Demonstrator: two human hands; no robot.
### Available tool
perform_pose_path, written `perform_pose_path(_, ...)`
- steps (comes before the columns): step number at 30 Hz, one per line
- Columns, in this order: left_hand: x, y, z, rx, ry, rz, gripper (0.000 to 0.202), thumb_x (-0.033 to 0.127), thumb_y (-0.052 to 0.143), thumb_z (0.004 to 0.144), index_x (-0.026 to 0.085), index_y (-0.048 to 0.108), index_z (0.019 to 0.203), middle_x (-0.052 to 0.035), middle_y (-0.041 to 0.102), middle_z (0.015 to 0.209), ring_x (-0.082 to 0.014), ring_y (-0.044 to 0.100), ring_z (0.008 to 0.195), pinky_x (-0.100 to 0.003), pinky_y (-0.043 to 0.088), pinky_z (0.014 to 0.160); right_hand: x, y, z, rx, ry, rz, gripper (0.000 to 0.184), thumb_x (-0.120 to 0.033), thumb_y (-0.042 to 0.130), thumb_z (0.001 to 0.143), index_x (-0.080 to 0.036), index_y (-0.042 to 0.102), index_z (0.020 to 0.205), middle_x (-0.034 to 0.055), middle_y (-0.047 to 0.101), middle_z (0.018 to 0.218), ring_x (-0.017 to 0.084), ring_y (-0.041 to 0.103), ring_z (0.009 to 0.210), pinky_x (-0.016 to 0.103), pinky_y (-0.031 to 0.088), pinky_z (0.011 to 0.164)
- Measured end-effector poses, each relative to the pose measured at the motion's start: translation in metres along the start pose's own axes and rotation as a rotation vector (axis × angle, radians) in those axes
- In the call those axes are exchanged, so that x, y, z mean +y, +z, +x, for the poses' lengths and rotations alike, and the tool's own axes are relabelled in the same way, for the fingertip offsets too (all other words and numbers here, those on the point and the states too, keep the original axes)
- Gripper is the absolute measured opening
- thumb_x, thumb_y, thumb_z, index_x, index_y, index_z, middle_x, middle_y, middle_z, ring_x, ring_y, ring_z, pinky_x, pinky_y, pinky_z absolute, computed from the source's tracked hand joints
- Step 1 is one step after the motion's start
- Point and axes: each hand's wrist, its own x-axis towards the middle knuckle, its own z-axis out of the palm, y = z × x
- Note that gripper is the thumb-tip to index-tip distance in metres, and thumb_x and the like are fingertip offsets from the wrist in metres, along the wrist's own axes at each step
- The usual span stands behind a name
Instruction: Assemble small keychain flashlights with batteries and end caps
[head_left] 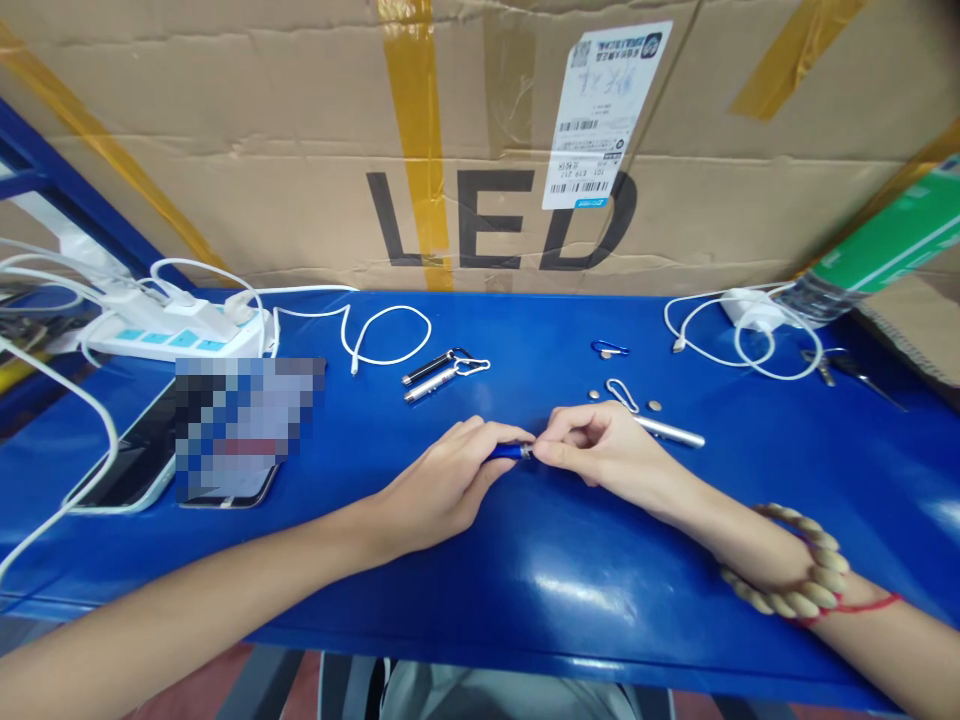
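Observation:
A small blue metal penlight (507,452) is held over the middle of the table. My left hand (450,470) is closed around its body. The fingertips of my right hand (589,447) pinch its silvery end; whether they hold a small part there is hidden. Just behind my right hand lies a silver penlight (675,432), partly covered by it, with a silver carabiner clip (621,394). Button cells (655,406) lie near the clip. Farther back is a blue carabiner clip (610,348). To the left, a black penlight (427,369) and a second silver penlight (430,385) lie side by side with clips attached.
Two phones (127,470) lie at the left, one overlapping the other. Behind them is a white power strip (180,330) with cables. A large cardboard box (300,140) stands along the back edge. A green-labelled bottle (885,240), a white charger (752,308) and keys (825,370) are at the right.

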Motion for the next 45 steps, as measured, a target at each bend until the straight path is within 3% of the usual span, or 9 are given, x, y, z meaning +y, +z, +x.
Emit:
perform_pose_path(6,-0.002,-0.001,0.001,0.013,-0.007,-0.016,0.023,0.018,0.037,0.091,0.021,0.052,0.108,-0.0033,0.063,0.106,-0.0156,0.057,0.095,-0.033,0.043,0.089,0.002,-0.002,0.0,0.009,-0.075,-0.054,0.029,-0.041,0.07,0.061,-0.013,0.064,0.061,-0.0059,0.042,0.042,0.003,0.029,0.037,0.019,0.019,0.036)
perform_pose_path(15,-0.004,0.005,-0.001,-0.022,0.032,0.006,0.016,0.02,0.034,0.092,0.016,0.049,0.094,-0.0063,0.064,0.096,-0.0164,0.062,0.09,-0.028,0.05,0.077,0.0,-0.003,-0.001,-0.024,-0.121,-0.106,0.019,-0.032,0.073,0.059,-0.014,0.067,0.06,-0.0024,0.055,0.051,0.004,0.039,0.038,0.018,0.03,0.036)
perform_pose_path(22,-0.008,0.006,-0.003,-0.022,0.066,0.018,0.013,0.019,0.035,0.091,0.017,0.048,0.093,-0.0052,0.064,0.096,-0.0163,0.062,0.091,-0.027,0.051,0.077,-0.001,0.004,-0.004,0.044,-0.15,-0.138,0.017,-0.03,0.073,0.06,-0.014,0.067,0.059,-0.0012,0.058,0.056,0.004,0.04,0.038,0.019,0.03,0.035)
perform_pose_path(28,-0.011,0.007,-0.003,0.043,0.119,0.056,0.013,0.017,0.037,0.091,0.016,0.05,0.094,-0.0057,0.065,0.095,-0.0166,0.062,0.09,-0.028,0.05,0.077,-0.002,0.009,-0.008,0.112,-0.234,-0.185,0.018,-0.03,0.069,0.064,-0.013,0.066,0.058,-0.0002,0.057,0.058,0.003,0.036,0.04,0.02,0.026,0.036)
perform_pose_path(37,-0.011,0.007,-0.003,0.098,0.139,0.096,0.015,0.016,0.039,0.09,0.016,0.054,0.094,-0.0037,0.066,0.093,-0.0141,0.062,0.083,-0.026,0.049,0.075,-0.002,0.009,-0.01,0.019,-0.024,-0.046,0.027,-0.038,0.07,0.062,-0.014,0.06,0.058,-0.0034,0.05,0.046,0.004,0.038,0.033,0.018,0.028,0.031)
perform_pose_path(45,-0.006,0.005,-0.003,0.08,0.065,0.102,0.026,0.018,0.042,0.089,0.02,0.05,0.114,-0.0035,0.063,0.108,-0.014,0.06,0.096,-0.027,0.046,0.086,-0.007,0.009,-0.009,-0.026,0.106,0.12,0.032,-0.04,0.076,0.054,-0.013,0.058,0.055,-0.0069,0.044,0.037,0.003,0.035,0.031,0.017,0.026,0.032)
